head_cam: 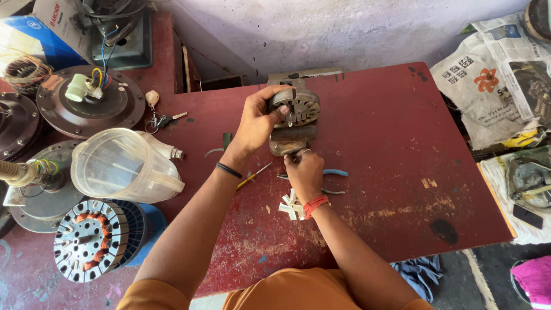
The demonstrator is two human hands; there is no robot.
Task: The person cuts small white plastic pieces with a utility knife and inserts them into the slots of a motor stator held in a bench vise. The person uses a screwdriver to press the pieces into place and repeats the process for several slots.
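A round grey metal motor stator (300,106) stands on edge in a small metal vise (291,140) at the back middle of the red table (390,172). My left hand (258,123) grips the stator's left side and top. My right hand (303,172) is closed at the front of the vise, pinching something thin by its base; I cannot tell what. Blue-handled pliers (333,173) lie just right of that hand. A yellow-handled screwdriver (252,176) lies to its left, and a small white plastic fan piece (290,206) sits under my right wrist.
A clear plastic jug (123,166) lies on its side at the left, with a wound stator (89,238), fan motor housings (86,100) and keys (158,117) around it. Newspapers and bags (493,74) are piled at the right. Blue cloth (422,272) hangs below the front edge.
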